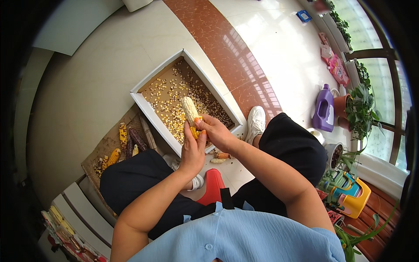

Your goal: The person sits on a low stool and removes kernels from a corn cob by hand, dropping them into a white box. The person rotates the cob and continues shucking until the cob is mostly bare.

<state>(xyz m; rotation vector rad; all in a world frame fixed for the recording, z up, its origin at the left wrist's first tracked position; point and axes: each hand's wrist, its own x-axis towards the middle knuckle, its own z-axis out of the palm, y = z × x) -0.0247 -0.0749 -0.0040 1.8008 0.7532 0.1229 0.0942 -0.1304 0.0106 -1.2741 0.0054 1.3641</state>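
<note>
Both hands clamp the corn cob (190, 114) over the white box (144, 107) of loose kernels: left hand (192, 150) gripping its base, right hand (214, 131) thumbing the yellow rows. Best to keep the cob above the box so kernels drop inside.

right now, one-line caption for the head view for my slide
Seated person's left hand and right hand grip a half-stripped corn cob over a white cardboard box scattered with loose kernels.
</note>
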